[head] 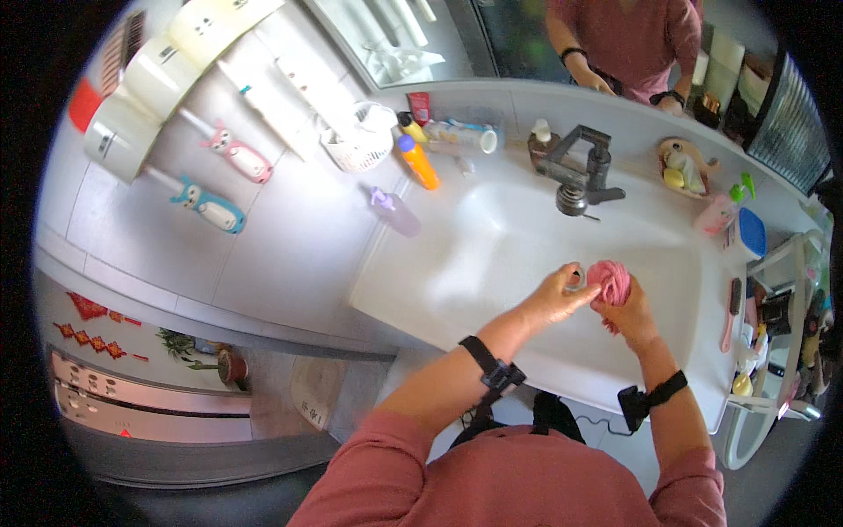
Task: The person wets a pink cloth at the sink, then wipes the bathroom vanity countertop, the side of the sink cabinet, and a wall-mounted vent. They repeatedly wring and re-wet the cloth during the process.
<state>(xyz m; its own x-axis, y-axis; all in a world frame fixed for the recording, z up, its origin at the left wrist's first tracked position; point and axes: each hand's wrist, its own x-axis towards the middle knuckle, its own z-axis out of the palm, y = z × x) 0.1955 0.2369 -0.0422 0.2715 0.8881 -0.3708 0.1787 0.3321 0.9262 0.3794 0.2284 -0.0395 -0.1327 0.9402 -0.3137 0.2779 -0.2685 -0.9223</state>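
Observation:
Over the white washbasin [454,316], my right hand [635,319] grips a bunched pink cloth [610,280], and a twisted end of it hangs below the fingers. My left hand [553,293] is just to the left of it, with the thumb against the cloth. Between its curled fingers is a small round object with a clear rim [577,278], too small to name surely. Behind both hands rises a dark grey faucet [589,165], its spout head [571,199] over the basin. No stream of water can be made out.
Along the basin's left rim are a purple pump bottle [398,212], an orange bottle [419,163] and a white basket [359,141]. At right are a pink pump bottle [718,212], a blue-lidded tub [749,234], a brush [731,315] and a shelf rack [784,329]. A mirror [514,39] spans the back.

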